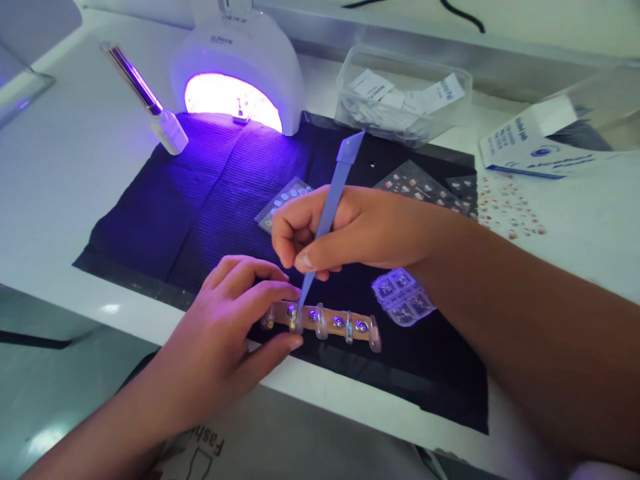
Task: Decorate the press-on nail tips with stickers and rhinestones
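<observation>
My right hand (330, 230) is closed around a slim blue-violet stick (333, 200), whose lower tip touches a nail tip (295, 321) on a narrow tan strip (330, 320). Along this strip stand several clear nail tips and round silver studs. Thumb and fingers of my left hand (245, 307) grip the strip's left part around that same nail tip. The strip lies over the black cloth (210, 200) near the table's front edge.
A glowing lamp (240, 53) stands at the back, with a white-capped bottle (170, 130) to its left. Behind my right hand are a clear tub of packets (400, 100), an open box (540, 143) and sticker sheets (420, 187). A clear compartment case (403, 297) lies right of the strip.
</observation>
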{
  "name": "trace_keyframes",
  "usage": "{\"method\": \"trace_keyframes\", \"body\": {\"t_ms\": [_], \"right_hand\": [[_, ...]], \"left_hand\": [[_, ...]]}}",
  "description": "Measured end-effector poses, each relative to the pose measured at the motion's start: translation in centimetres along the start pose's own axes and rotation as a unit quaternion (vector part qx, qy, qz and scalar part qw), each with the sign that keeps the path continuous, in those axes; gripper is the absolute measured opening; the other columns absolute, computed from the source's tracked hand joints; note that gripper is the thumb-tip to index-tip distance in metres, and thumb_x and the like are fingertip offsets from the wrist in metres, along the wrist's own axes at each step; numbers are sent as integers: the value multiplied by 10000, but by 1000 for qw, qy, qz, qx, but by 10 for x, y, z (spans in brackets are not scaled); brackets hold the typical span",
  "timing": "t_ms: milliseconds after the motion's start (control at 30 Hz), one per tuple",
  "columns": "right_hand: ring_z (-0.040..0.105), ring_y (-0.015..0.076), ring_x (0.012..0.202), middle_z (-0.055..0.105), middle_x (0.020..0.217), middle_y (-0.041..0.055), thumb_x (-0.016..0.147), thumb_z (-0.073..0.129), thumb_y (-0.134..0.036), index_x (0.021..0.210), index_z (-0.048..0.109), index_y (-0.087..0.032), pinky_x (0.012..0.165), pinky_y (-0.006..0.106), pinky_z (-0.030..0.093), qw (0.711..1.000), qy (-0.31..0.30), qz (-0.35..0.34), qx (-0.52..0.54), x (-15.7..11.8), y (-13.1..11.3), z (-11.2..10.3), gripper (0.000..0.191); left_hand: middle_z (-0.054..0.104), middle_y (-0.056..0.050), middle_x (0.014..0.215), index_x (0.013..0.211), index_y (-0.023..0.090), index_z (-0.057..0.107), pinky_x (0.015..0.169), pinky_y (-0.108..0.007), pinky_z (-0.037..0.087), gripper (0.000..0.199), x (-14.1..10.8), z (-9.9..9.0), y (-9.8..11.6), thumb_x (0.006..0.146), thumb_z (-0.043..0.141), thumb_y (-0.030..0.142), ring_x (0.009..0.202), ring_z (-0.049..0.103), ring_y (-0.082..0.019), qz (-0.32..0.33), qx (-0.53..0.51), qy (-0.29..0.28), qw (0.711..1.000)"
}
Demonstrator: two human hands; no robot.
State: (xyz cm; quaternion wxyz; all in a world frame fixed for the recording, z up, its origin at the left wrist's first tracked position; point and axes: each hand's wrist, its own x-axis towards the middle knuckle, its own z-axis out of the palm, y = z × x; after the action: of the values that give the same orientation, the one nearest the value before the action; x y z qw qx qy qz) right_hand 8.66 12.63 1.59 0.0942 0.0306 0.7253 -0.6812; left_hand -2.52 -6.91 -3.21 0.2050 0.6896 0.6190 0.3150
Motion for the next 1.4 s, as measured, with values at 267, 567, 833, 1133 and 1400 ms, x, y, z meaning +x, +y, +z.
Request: {"method": "trace_keyframes", "body": {"t_ms": [267,567,833,1133,1400], "right_hand": [[504,35,514,544,652,-55,820,547,1,772,582,-139,458,138,391,997,30,-67,13,-9,-4,-4,152],[690,118,666,706,779,-8,973,601,-361,956,677,-175,631,249,553,929,281,-205,-126,-62,-18,17,202],[706,268,956,762,813,72,984,536,-423,772,615,-198,843,411,562,773,316,-139,-532,-74,10,73,319],[646,315,1053,773,957,119,849,714,-270,911,601,-173,908,462,505,751,291,-94,-586,-59,23,93,162],[656,286,957,778,934,92,832,735,-261,851,562,-200,850,417,485,760,310,-103,-561,-54,28,96,185]], "left_hand": [[562,-34,1182,1182,241,556,974,-366,438,277,-1,-1,1,930,668,268,1165,461,-212,1,-8,1,1000],[538,-35,1203,1161,261,594,1006,-359,436,244,-7,-8,-7,950,594,140,1182,483,-193,41,-128,46,990],[579,-28,1005,962,217,641,938,-435,455,210,2,-1,-2,897,591,24,1067,513,-215,125,-20,91,988],[591,-22,925,907,231,670,890,-438,482,229,3,-1,-4,876,579,24,999,553,-213,119,-7,110,987],[594,-42,937,887,225,701,913,-489,473,193,2,-1,0,848,606,62,1032,540,-246,110,10,101,989]]}}
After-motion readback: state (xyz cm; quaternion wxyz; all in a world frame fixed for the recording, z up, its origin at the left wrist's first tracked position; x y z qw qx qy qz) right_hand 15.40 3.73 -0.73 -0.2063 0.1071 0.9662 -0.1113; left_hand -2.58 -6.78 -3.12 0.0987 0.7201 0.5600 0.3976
